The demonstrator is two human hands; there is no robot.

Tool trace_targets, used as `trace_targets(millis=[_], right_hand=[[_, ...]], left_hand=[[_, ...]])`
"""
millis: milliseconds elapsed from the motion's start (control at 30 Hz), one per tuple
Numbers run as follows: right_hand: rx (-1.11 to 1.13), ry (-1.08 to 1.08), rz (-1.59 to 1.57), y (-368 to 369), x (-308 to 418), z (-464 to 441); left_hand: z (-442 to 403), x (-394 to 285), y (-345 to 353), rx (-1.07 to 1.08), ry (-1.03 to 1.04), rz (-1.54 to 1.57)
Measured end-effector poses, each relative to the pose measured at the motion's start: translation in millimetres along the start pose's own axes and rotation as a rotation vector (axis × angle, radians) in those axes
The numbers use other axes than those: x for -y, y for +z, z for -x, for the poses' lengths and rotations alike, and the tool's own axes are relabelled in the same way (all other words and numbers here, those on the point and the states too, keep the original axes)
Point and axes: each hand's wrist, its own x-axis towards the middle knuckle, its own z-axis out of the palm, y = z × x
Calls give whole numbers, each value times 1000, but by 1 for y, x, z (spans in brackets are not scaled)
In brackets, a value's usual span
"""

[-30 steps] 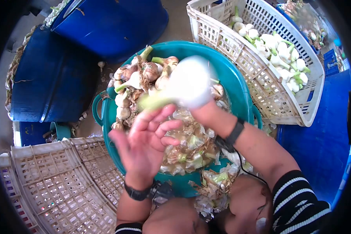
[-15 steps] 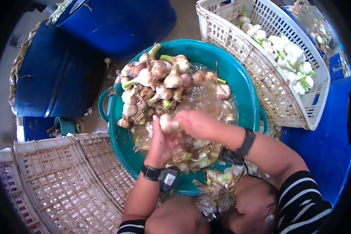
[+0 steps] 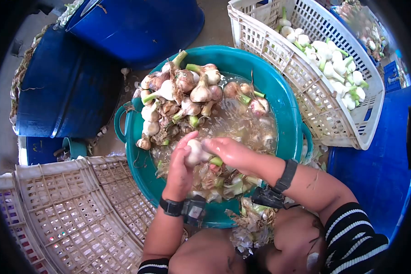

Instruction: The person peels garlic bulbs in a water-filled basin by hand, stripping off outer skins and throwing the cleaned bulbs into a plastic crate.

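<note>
A white garlic bulb point(image 3: 195, 153) with a short green stem is held between both hands over the green tub point(image 3: 290, 98). My left hand point(image 3: 180, 165) is wrapped round the bulb's left side. Fingers of my right hand point(image 3: 228, 150) grip it from the right, near the stem. Unpeeled garlic bulbs point(image 3: 185, 81) are heaped at the tub's back left, just beyond my hands. Below the bulb, loose skins point(image 3: 223, 182) float in murky water, and a few more bulbs point(image 3: 259, 106) lie at the tub's right side.
A white crate point(image 3: 301, 75) with cleaned white garlic point(image 3: 335, 68) stands at the back right. An upturned-looking pale crate point(image 3: 73, 205) is at the left front. Blue barrels point(image 3: 137, 29) stand at the back left. Peeled skins point(image 3: 255, 223) lie between the knees.
A blurred white bulb was first in my raised right hand, with my left hand open. Both hands have since come together lower down around a bulb, whose green stem now points right.
</note>
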Motion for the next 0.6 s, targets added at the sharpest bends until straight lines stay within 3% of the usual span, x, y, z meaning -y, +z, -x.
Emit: trace_targets(millis=[67,133,200,233,267,333,367,400,433,467,533,600], right_hand=[[6,-420,579,-5,-6,2],[-7,-459,630,-8,-5,2],[-213,-157,388,-12,-5,-8],[-184,73,143,-16,2,-17],[-184,73,143,-19,5,-17],[-96,57,262,-21,14,-12],[-56,-73,306,-22,11,-11],[-57,-74,307,-22,13,-8],[22,-129,550,-20,19,-2],[102,-182,791,-20,21,2],[76,-172,648,-24,1,-9],[28,88,178,-26,-9,-15]], left_hand=[[-8,-6,-16,163,-61,-334],[-6,-10,-19,226,-112,-494],[10,-14,-10,333,290,-943],[10,-5,-13,319,474,-1031],[9,-1,-18,319,474,-1031],[7,3,-22,307,817,-1282],[9,0,-20,307,819,-1283],[11,-4,-17,254,684,-1114],[12,-6,-15,204,549,-944],[11,-5,-17,206,548,-943],[8,-2,-24,322,568,-941],[8,-1,-23,316,566,-828]])
